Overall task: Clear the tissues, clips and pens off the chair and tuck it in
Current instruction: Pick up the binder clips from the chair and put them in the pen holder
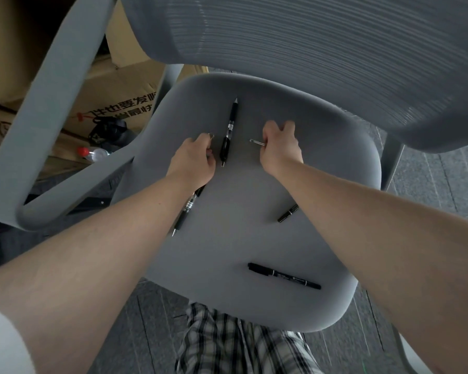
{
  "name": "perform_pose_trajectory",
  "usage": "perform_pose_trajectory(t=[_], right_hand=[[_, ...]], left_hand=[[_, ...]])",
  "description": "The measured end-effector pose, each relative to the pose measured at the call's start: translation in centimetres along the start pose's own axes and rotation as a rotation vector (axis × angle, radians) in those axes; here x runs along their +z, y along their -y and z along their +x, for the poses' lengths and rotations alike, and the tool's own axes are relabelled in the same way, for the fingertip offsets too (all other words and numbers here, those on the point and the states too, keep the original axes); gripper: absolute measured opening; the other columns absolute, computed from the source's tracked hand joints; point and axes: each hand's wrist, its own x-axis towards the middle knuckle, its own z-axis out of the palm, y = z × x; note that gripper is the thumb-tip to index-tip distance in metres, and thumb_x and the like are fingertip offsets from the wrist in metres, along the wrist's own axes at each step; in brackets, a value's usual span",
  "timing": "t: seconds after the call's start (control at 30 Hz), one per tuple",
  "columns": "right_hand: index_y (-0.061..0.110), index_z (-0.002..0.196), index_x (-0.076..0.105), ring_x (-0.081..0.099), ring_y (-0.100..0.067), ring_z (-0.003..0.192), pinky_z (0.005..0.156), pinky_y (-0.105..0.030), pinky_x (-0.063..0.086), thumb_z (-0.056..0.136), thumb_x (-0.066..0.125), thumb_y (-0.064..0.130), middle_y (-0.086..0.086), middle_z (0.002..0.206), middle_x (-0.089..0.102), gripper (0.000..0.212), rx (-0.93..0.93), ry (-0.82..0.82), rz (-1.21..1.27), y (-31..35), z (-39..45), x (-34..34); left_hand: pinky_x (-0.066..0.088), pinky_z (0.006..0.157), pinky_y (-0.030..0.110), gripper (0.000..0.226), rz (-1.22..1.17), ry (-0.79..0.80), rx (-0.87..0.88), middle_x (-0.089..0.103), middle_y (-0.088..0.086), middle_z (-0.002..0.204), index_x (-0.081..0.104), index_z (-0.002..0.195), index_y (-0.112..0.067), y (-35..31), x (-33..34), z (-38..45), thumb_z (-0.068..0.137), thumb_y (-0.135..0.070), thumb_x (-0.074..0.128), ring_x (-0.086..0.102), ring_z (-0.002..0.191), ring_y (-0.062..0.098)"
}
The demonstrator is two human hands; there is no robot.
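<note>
A grey office chair's seat (241, 233) fills the middle of the view. My left hand (193, 159) is closed over a small metal clip at the seat's back left. My right hand (280, 147) pinches another metal clip (257, 142), whose wire end sticks out to the left. Between the hands lies a black gel pen (229, 133). A second gel pen (185, 209) lies partly under my left forearm. A short black pen (288, 213) shows beside my right forearm. A black marker (284, 276) lies near the seat's front edge. No tissues are in view.
The mesh backrest (322, 49) hangs over the far side of the seat. A grey armrest (46, 109) loops on the left. Cardboard boxes (114, 95), a plastic bottle (93, 153) and a dark bag sit on the floor at the left. Grey carpet lies around.
</note>
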Motion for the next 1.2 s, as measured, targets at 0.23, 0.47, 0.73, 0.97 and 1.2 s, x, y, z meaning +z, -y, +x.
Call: perform_pose_trajectory(t=[0.23, 0.47, 0.73, 0.97, 1.2], right_hand=[[0.015, 0.099, 0.047, 0.046, -0.029, 0.069, 0.06, -0.03, 0.038, 0.086, 0.044, 0.002, -0.005, 0.106, 0.033, 0.018, -0.048, 0.007, 0.115, -0.2, -0.6, -1.0], [0.013, 0.095, 0.049, 0.045, -0.026, 0.067, 0.063, -0.031, 0.044, 0.087, 0.046, 0.004, -0.006, 0.104, 0.036, 0.012, -0.156, 0.025, 0.153, 1.7, -2.7, -2.9], [0.018, 0.085, 0.045, 0.045, -0.025, 0.068, 0.065, -0.031, 0.047, 0.084, 0.047, 0.003, -0.009, 0.103, 0.04, 0.015, -0.226, 0.086, 0.097, 4.2, -5.6, -1.9], [0.018, 0.08, 0.043, 0.038, -0.018, 0.06, 0.047, -0.022, 0.031, 0.083, 0.047, 0.003, -0.008, 0.097, 0.042, 0.016, -0.374, 0.122, 0.075, 7.3, -10.2, -1.1], [0.017, 0.081, 0.043, 0.038, -0.019, 0.061, 0.047, -0.021, 0.032, 0.084, 0.046, 0.001, -0.007, 0.096, 0.038, 0.016, -0.527, 0.191, 0.037, 11.9, -20.5, 1.1]], left_hand=[[0.036, 0.071, 0.031, 0.013, -0.062, -0.081, -0.023, 0.048, 0.008, 0.09, 0.051, 0.099, -0.007, 0.2, -1.1, -1.0, 0.087, -0.009, 0.047, 0.044, 0.081, 0.026], [0.039, 0.071, 0.031, 0.016, -0.097, -0.162, -0.062, 0.06, 0.015, 0.101, 0.053, 0.102, -0.006, 0.6, -3.0, -3.9, 0.088, -0.011, 0.05, 0.055, 0.092, 0.032], [0.033, 0.066, 0.031, 0.013, -0.106, -0.174, -0.104, 0.061, 0.014, 0.094, 0.052, 0.101, -0.004, 3.3, -4.2, -9.3, 0.09, -0.01, 0.049, 0.053, 0.092, 0.03], [0.045, 0.066, 0.038, 0.01, -0.12, -0.179, -0.232, 0.058, 0.014, 0.095, 0.05, 0.1, -0.009, 5.8, -4.5, -15.7, 0.091, -0.014, 0.047, 0.058, 0.082, 0.032], [0.049, 0.067, 0.035, 0.011, -0.224, -0.312, -0.338, 0.059, 0.009, 0.102, 0.05, 0.102, -0.014, 9.3, -5.3, -27.4, 0.091, -0.015, 0.049, 0.06, 0.082, 0.025]])
